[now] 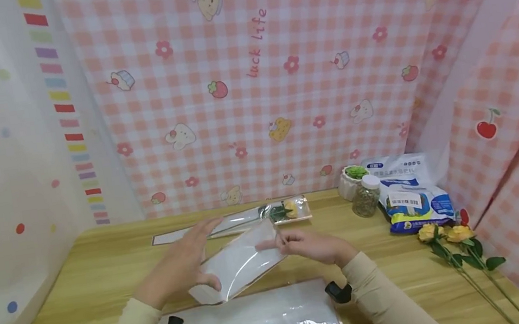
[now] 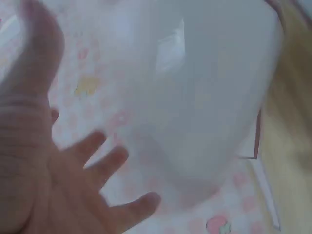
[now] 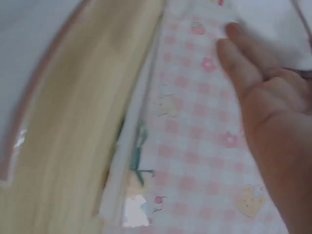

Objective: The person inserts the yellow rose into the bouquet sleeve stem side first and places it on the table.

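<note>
A white, clear-fronted flower sleeve point(image 1: 243, 262) is held tilted above the table. My right hand point(image 1: 313, 245) pinches its upper right end, the index finger lying along the film. At the sleeve's left end, my left hand point(image 1: 182, 265) has its fingers spread, the thumb overlapping the lower corner. The left wrist view shows this open palm point(image 2: 63, 185) beside the pale sleeve point(image 2: 204, 97). Below lies another flat sleeve point(image 1: 269, 311) with a pinkish border. Behind the hands, a sleeve holding a yellow rose point(image 1: 290, 210) lies on the table.
Two loose yellow roses point(image 1: 460, 234) with long stems lie at the right. Toward the back right are a potted green plant point(image 1: 355, 173), a lidded glass jar point(image 1: 367, 197) and printed bags point(image 1: 415, 207). Checked cloth point(image 1: 256, 102) hangs behind the wooden table point(image 1: 85, 294).
</note>
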`<state>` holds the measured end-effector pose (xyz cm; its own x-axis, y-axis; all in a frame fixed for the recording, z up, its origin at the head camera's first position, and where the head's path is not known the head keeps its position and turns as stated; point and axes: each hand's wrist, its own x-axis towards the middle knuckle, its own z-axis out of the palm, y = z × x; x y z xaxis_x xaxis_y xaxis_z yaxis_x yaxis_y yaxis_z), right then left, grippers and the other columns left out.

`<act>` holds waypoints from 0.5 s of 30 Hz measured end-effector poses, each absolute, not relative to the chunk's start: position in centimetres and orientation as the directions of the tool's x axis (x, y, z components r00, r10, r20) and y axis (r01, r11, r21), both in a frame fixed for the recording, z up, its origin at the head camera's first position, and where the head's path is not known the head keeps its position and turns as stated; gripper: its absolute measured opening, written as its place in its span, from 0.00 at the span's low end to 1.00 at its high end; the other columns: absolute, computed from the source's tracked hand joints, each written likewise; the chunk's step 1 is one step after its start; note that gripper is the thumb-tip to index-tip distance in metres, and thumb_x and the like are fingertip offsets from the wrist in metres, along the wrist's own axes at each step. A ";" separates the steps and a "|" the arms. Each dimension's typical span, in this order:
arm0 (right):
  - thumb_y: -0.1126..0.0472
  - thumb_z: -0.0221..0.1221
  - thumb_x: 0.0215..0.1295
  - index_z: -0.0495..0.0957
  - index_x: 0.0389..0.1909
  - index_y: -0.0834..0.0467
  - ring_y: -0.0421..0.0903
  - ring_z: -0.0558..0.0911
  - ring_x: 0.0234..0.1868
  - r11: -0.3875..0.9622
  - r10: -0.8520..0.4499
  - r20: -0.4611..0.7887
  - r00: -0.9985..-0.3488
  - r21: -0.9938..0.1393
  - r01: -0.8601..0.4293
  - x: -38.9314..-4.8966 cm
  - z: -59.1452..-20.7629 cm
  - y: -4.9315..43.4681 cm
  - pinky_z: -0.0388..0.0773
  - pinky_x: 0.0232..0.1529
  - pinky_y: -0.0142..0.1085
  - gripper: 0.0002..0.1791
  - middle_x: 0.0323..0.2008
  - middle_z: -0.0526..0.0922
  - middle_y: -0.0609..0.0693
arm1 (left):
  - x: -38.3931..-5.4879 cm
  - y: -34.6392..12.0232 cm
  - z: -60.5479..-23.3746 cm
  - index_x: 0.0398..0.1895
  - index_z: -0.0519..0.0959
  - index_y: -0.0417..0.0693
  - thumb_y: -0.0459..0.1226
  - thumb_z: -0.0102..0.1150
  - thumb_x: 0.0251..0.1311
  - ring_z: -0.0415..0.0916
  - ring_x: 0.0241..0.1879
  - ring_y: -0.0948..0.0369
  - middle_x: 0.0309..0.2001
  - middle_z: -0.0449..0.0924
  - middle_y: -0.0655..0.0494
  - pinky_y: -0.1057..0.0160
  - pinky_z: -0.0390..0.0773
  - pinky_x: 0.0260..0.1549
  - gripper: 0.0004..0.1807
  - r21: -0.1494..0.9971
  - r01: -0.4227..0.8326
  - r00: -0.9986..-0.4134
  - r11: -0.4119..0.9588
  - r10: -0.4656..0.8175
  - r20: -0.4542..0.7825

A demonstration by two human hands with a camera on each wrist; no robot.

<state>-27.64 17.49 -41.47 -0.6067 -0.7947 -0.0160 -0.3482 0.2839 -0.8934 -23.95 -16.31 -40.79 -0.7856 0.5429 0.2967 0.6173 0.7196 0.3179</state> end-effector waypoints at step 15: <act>0.59 0.45 0.77 0.73 0.59 0.70 0.56 0.58 0.77 0.187 -0.633 -0.019 -0.774 -0.974 -0.129 -30.3 -42.3 22.6 0.55 0.76 0.54 0.21 0.71 0.70 0.57 | -26.9 -22.1 -40.3 0.46 0.81 0.42 0.42 0.62 0.70 0.69 0.26 0.60 0.28 0.76 0.55 0.59 0.73 0.27 0.12 0.495 0.427 -0.892 0.756 0.444 0.091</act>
